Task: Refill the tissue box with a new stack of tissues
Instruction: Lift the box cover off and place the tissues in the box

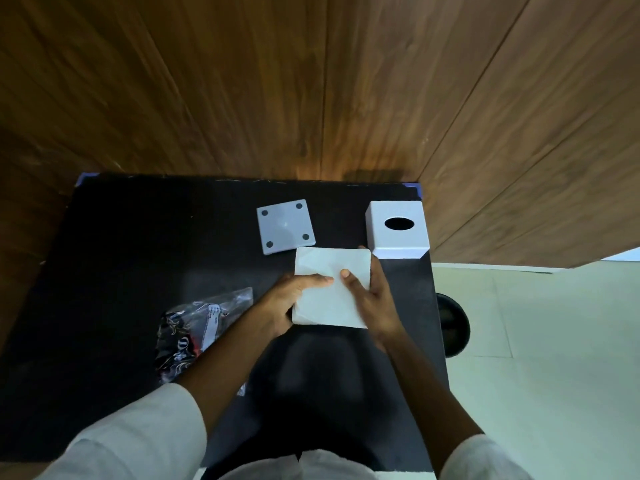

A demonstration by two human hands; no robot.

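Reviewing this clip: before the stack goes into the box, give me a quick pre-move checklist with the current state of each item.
1. Stack held by both hands: ok, left hand grips its left edge, right hand its right.
2. Base plate off the box: ok, it lies apart on the table, pads up.
3. Box turned open side up for loading: not ok, it stands with the oval slot on top.
4. Box empty inside: cannot tell, the slot shows only dark.
5. Wrapper off the stack: ok, it lies by the left forearm.
6. Stack squared: cannot tell; top sheet looks creased.
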